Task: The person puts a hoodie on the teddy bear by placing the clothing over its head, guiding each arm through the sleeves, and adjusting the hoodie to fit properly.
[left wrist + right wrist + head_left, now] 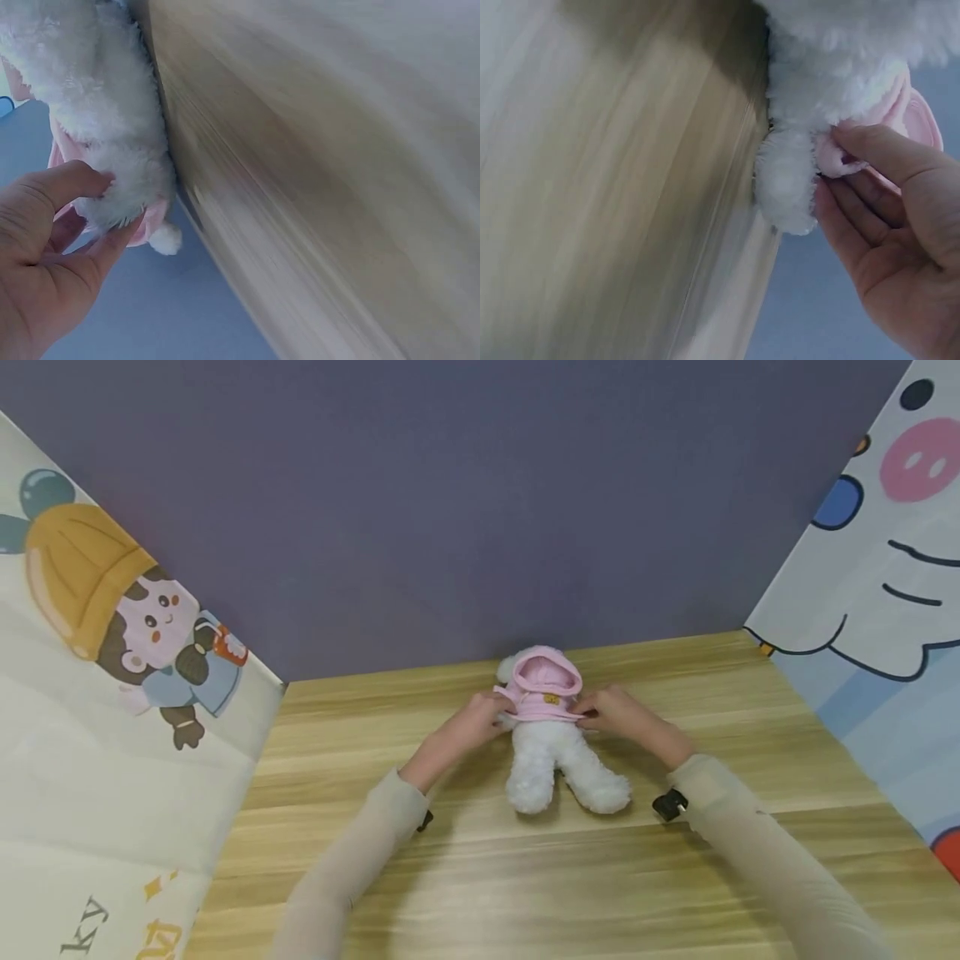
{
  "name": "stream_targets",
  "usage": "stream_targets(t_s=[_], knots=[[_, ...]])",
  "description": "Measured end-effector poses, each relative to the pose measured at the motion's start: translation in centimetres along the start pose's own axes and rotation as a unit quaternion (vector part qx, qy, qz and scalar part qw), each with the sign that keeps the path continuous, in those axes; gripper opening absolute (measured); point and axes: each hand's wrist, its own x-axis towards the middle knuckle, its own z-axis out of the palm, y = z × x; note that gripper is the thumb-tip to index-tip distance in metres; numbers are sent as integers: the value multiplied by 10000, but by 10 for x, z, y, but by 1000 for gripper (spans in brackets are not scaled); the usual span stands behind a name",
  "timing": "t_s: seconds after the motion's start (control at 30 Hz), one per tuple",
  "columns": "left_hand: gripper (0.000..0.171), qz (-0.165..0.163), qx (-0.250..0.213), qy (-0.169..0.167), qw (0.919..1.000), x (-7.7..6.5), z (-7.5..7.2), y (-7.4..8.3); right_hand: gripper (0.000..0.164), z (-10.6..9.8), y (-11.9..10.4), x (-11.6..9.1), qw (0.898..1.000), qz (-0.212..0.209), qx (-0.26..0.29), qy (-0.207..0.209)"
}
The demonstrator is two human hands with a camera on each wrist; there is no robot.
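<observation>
A white plush toy (534, 768) lies on the wooden table with its legs toward me. A small pink hoodie (525, 703) with a yellow patch covers its upper body, its hood opening facing up. My left hand (480, 720) is at the toy's left side in the head view; in the left wrist view its thumb and fingers pinch the fluffy white arm (131, 176), pink cloth close by. On the other side, my right hand (617, 714) pinches the hoodie's pink edge (832, 156) beside the other fluffy arm (786, 184). The toy's face is hidden.
The wooden table (480, 877) ends at a dark grey-blue panel (480, 510) just behind the toy. Cartoon-printed sheets border it, one left (67, 760) and one right (892, 718). Black wrist devices (670, 805) sit under both sleeves.
</observation>
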Motion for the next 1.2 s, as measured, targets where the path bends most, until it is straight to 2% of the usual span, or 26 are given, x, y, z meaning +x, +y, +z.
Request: stream_targets(t_s=[0.13,0.37,0.53,0.8,1.0,1.2], knots=[[25,91,131,81,9998,-17,-4,-4,13,3,-14,6,9997,68,179,-176],[27,-185,120,124,9997,-46,-14,-9,15,10,-36,18,9970,72,524,-558],[27,-276,141,125,9994,-66,-21,-10,17,17,-47,26,9956,-95,705,-616],[26,-268,295,227,9989,-97,-27,-11,18,28,-67,33,9909,-138,1052,-826],[12,-297,416,16,9987,-101,-32,-10,17,30,-70,35,9923,-177,1012,-692],[18,-698,409,-133,9966,-90,-46,-5,24,15,-67,38,9852,144,1154,-1259]])
